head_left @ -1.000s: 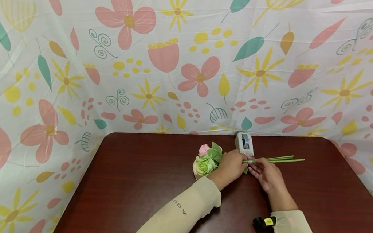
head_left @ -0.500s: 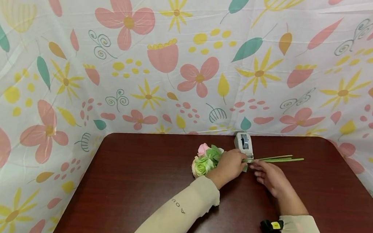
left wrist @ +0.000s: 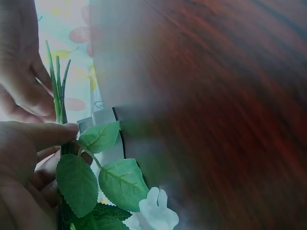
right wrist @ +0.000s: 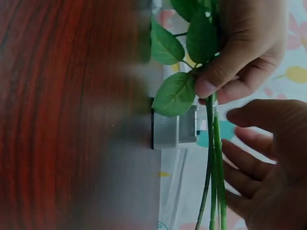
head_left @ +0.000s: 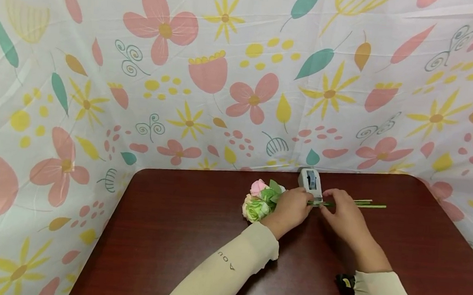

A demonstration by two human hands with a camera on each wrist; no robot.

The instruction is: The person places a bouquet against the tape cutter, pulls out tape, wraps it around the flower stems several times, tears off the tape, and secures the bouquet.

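My left hand [head_left: 292,208] grips a bunch of flowers by its stems, thumb pressed on them in the right wrist view. The blooms, a pink rose [head_left: 258,187] and a pale green rose [head_left: 255,209] among them, point left. Green leaves [left wrist: 76,184] hang below that hand's grip, and a white bloom [left wrist: 158,208] shows in the left wrist view. Bare green stems [right wrist: 218,167] run out past a shiny clear patch. Around these stems my right hand [right wrist: 264,163] holds its thumb and fingers apart, loosely bent. Just behind the stems stands a white tape dispenser [head_left: 310,183].
The dark red-brown table [head_left: 179,235] reaches back to a flower-printed cloth [head_left: 225,82] that hangs behind it and at both sides. A black strap device [head_left: 345,283] sits at the right cuff.
My right hand has let go of its pinch beside the left fingers and turned over, its fingers now reaching across the stems. The left hand keeps its grip in nearly the same place.
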